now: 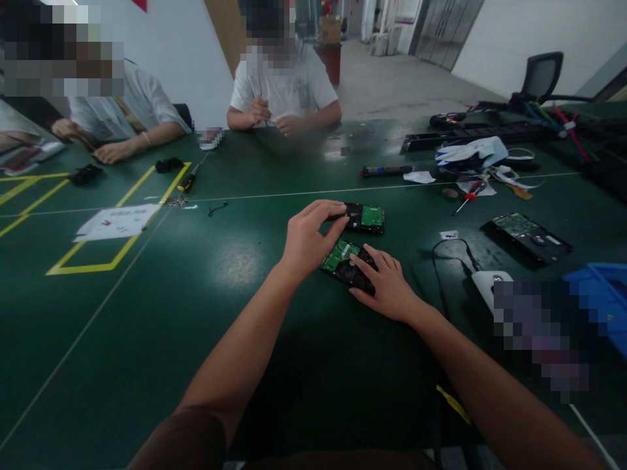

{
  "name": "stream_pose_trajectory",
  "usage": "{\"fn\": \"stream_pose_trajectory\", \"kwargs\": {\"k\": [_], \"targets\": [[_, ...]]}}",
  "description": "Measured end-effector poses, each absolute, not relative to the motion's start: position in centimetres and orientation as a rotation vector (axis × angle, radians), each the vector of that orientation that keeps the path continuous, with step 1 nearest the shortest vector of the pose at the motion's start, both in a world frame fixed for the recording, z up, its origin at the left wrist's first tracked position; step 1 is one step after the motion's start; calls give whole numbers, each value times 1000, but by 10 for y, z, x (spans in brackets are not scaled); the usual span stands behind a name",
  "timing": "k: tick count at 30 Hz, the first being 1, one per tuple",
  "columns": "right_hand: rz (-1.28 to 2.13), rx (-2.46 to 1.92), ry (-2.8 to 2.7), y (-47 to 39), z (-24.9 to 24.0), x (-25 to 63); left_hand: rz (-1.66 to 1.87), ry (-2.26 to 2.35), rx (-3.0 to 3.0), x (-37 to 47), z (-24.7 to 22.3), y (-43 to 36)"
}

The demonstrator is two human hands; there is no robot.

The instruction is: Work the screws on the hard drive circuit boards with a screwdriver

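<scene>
Two hard drives lie on the green table in front of me, their green circuit boards facing up. Around the left end of the farther hard drive (372, 217), my left hand (311, 235) has its fingers and thumb closed. The nearer hard drive (337, 258) is set at a slant. My right hand (386, 284) grips its right part, thumb at the near edge and fingers over the top. The palms hide parts of both drives.
To the right are another hard drive (531, 238), a white device (490, 287) with a black cable, and a blue bin (597, 287). Farther back lie a red screwdriver (471, 194) and a dark cylindrical tool (386, 171). A paper sheet (117, 222) rests left. Co-workers sit opposite.
</scene>
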State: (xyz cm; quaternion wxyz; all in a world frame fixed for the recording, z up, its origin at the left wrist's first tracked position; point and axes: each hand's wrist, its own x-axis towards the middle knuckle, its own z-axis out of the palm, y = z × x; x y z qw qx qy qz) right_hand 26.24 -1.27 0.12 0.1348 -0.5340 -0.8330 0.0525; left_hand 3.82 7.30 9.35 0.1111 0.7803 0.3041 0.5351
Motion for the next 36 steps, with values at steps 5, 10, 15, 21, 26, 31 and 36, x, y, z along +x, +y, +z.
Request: {"fn": "stream_pose_trajectory", "kwargs": {"k": [5, 10, 15, 21, 26, 31, 36], "targets": [[145, -1554, -2422, -12, 0, 264, 1596, 936, 2263, 42, 87, 74], [145, -1541, -2415, -12, -1, 264, 1601, 1016, 2247, 43, 84, 74], [146, -1537, -2404, -13, 1, 263, 1519, 947, 2354, 41, 89, 74], [158, -1543, -2404, -13, 2, 262, 1393, 907, 2386, 41, 93, 72], [138, -1556, -2416, -13, 2, 262, 1477, 978, 2403, 42, 91, 72], [148, -1568, -2423, -13, 3, 262, 1548, 1000, 2386, 40, 90, 74], [146, -1562, -2423, -12, 3, 262, 1543, 977, 2369, 40, 90, 73]]}}
